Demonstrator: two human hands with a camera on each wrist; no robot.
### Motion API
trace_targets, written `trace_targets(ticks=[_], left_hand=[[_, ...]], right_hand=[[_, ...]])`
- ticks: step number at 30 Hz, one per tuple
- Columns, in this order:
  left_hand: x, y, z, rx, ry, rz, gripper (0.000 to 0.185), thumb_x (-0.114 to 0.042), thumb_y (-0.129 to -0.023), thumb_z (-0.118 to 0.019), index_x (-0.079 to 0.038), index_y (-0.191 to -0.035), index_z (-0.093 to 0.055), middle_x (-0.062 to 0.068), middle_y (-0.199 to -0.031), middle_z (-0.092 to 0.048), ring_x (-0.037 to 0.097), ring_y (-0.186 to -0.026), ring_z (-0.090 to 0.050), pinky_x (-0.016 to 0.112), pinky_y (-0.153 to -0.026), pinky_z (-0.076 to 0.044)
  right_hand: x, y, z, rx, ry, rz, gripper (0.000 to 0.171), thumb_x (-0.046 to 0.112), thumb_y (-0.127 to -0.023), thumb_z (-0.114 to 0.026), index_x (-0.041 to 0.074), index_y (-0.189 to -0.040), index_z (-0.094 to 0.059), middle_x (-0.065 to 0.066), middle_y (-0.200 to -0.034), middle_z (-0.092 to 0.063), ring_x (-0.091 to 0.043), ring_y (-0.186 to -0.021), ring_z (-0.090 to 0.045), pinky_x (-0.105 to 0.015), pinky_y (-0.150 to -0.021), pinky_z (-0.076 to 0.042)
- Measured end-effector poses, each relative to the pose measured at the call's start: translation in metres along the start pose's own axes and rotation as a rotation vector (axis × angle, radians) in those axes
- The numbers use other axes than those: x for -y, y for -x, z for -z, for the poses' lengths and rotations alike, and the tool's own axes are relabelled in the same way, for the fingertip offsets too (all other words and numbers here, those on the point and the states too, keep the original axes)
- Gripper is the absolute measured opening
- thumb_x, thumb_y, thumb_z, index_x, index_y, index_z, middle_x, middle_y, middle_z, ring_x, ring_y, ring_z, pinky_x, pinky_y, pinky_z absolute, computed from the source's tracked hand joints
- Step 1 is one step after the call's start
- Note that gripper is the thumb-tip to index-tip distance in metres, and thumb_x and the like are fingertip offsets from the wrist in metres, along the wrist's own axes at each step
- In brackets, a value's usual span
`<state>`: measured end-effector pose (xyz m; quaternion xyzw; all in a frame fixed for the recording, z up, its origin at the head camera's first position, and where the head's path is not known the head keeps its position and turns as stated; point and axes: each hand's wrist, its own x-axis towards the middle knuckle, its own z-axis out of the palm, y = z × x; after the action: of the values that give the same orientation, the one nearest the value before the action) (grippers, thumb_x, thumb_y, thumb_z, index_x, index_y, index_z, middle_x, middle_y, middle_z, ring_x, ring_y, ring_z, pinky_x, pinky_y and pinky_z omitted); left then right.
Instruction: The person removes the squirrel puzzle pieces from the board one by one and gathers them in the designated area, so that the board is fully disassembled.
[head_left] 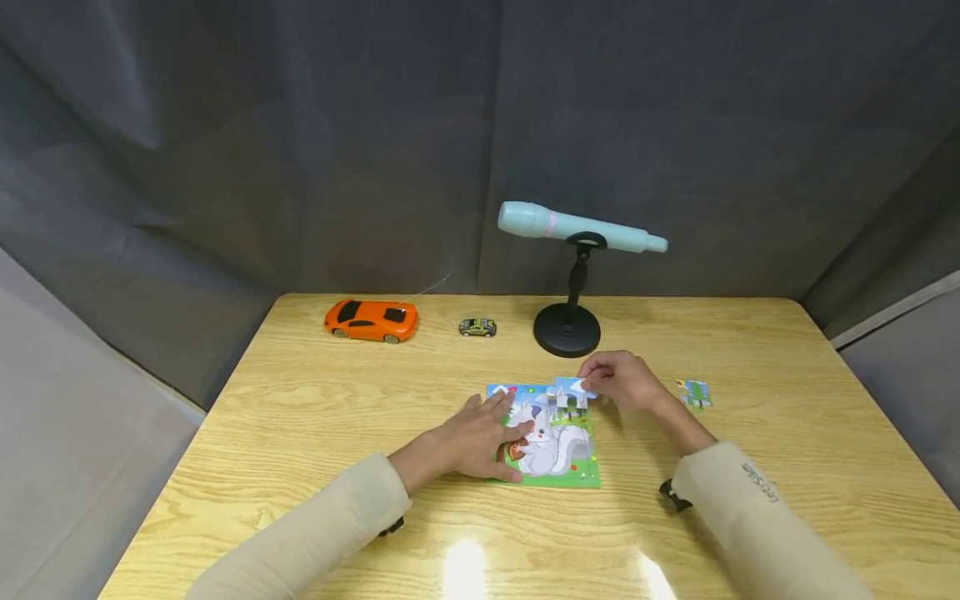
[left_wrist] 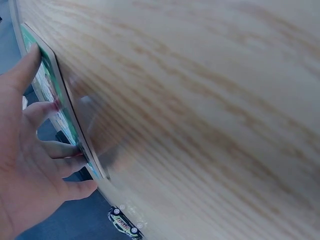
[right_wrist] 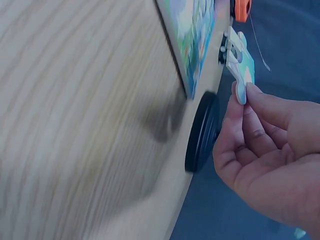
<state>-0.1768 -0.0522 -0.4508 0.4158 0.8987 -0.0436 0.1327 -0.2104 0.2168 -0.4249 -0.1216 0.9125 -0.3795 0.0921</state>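
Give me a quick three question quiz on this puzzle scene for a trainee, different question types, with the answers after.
1. True or false: the right hand pinches a puzzle piece.
2. What does the left hand rest on? A) the orange car B) the puzzle board C) the stand
3. Fill in: the blue microphone sits on a black ____.

Key: 1 true. 2 B, the puzzle board. 3 stand.

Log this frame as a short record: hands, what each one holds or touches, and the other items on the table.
left hand: fingers flat on the puzzle board, pressing it
right hand: pinches a puzzle piece over the board's far right corner
loose piece: on the table, right of the board
far edge: orange toy car, small toy car, toy microphone on black stand
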Motion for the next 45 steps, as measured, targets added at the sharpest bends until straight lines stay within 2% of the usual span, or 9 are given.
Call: trace_targets(ticks=[4, 18, 30, 35, 45], left_hand=[[0.0, 0.001, 0.0, -0.002, 0.002, 0.001, 0.078, -0.071, -0.084, -0.046, -0.033, -0.15, -0.025, 0.021, -0.158, -0.015, 0.033, -0.147, -0.017, 0.056, -0.113, -0.025], [0.0, 0.002, 0.001, -0.015, -0.007, -0.009, 0.079, -0.071, -0.084, -0.046, -0.032, -0.15, -0.026, 0.021, -0.157, -0.017, 0.033, -0.146, -0.019, 0.056, -0.112, -0.027], [0.0, 0.002, 0.001, -0.006, -0.009, -0.008, 0.078, -0.071, -0.085, -0.045, -0.033, -0.15, -0.026, 0.021, -0.157, -0.017, 0.033, -0.146, -0.018, 0.055, -0.112, -0.027], [0.001, 0.002, 0.002, 0.0, -0.02, -0.005, 0.078, -0.071, -0.085, -0.045, -0.033, -0.15, -0.026, 0.021, -0.157, -0.017, 0.033, -0.146, -0.018, 0.055, -0.113, -0.026], [0.0, 0.001, 0.002, 0.012, 0.012, 0.002, 0.078, -0.07, -0.085, -0.047, -0.033, -0.15, -0.026, 0.02, -0.157, -0.017, 0.033, -0.147, -0.016, 0.056, -0.113, -0.025]], right_hand=[[-0.007, 0.006, 0.013, -0.001, 0.007, -0.022, 0.008, 0.005, -0.091, -0.06, 0.0, -0.095, -0.064, -0.012, -0.083, -0.065, -0.024, -0.077, -0.059, -0.024, -0.062, -0.044], [-0.043, 0.02, 0.051, -0.037, 0.084, -0.091, 0.013, 0.011, -0.092, -0.061, 0.0, -0.098, -0.064, -0.011, -0.086, -0.065, -0.016, -0.072, -0.053, -0.024, -0.058, -0.042], [-0.071, 0.02, 0.064, -0.004, 0.115, -0.179, 0.014, 0.009, -0.091, -0.059, -0.002, -0.098, -0.063, -0.01, -0.085, -0.063, -0.018, -0.074, -0.052, -0.027, -0.062, -0.043], [-0.077, 0.019, 0.066, 0.015, 0.089, -0.213, 0.015, 0.009, -0.092, -0.059, -0.003, -0.099, -0.062, -0.011, -0.087, -0.061, -0.02, -0.077, -0.053, -0.028, -0.064, -0.043], [-0.085, 0.011, 0.065, 0.025, 0.141, -0.239, 0.014, 0.009, -0.091, -0.06, -0.003, -0.097, -0.063, -0.008, -0.081, -0.06, -0.018, -0.073, -0.052, -0.028, -0.062, -0.042]])
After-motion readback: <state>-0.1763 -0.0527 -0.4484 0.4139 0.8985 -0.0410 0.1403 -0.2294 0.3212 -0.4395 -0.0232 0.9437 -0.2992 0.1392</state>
